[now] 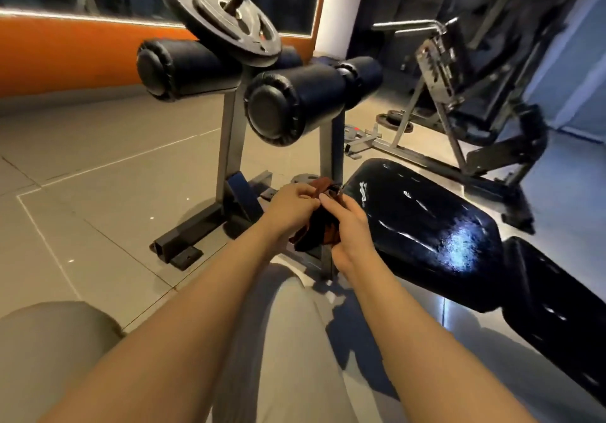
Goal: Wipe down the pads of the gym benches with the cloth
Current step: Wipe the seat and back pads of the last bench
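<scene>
A dark reddish-brown cloth (319, 229) hangs bunched between both my hands, just left of the bench's shiny black seat pad (426, 225). My left hand (293, 204) pinches the cloth's upper part. My right hand (347, 229) grips it from the right side. The longer black back pad (557, 308) continues toward the lower right. Two black roller pads (295, 101) (183, 68) sit on the grey frame beyond my hands.
A weight plate (219, 12) on a bar leans over the roller pads. The grey frame's feet (183, 242) spread on the tiled floor at left. Another machine (459, 71) stands at the back right. My knees in grey trousers (288, 340) fill the foreground.
</scene>
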Motion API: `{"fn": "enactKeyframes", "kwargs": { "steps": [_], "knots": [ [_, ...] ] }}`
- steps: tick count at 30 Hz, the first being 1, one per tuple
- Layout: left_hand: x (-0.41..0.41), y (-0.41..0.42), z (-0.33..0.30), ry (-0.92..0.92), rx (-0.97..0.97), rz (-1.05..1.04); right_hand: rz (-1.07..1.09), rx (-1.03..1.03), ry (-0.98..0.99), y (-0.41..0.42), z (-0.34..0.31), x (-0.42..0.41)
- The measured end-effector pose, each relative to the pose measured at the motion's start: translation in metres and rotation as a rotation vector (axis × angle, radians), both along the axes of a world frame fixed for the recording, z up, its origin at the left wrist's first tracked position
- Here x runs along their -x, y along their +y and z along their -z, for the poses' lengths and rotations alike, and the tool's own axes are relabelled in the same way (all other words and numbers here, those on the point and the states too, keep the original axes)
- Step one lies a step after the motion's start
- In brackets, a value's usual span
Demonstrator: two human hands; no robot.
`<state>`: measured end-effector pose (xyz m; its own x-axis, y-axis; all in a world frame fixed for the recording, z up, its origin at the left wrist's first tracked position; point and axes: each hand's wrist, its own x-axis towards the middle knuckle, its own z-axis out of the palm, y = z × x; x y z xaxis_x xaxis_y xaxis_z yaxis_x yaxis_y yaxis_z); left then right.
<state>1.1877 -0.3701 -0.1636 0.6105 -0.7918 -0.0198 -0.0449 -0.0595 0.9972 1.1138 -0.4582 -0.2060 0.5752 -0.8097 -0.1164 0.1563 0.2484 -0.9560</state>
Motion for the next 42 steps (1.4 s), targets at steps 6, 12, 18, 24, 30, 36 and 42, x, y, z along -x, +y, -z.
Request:
{"fn": "enactKeyframes", "kwargs": {
  "steps": [6,12,18,24,30,36,42],
  "knots": [
    [0.003,-0.016,-0.006,0.031,0.11,0.047,0.0,0.19,0.139,-0.025,-0.039,0.006],
    [0.02,-0.031,0.008,0.063,0.09,0.099,-0.01,0.311,0.34,-0.051,-0.045,0.027],
    [0.043,-0.059,0.028,0.035,0.006,0.122,-0.05,0.421,0.495,-0.073,-0.037,0.056],
    [0.082,-0.096,0.053,0.005,0.007,0.133,0.033,0.501,0.477,-0.095,-0.013,0.102],
    [0.121,-0.131,0.099,-0.315,0.123,-0.105,0.191,0.826,0.541,-0.124,0.008,0.132],
    [0.121,-0.119,0.148,-0.07,0.017,-0.643,-0.044,1.065,0.963,-0.151,0.052,0.147],
    [0.117,-0.126,0.163,-0.045,0.103,-0.471,-0.115,1.02,1.005,-0.165,0.055,0.135]
  ]
}}
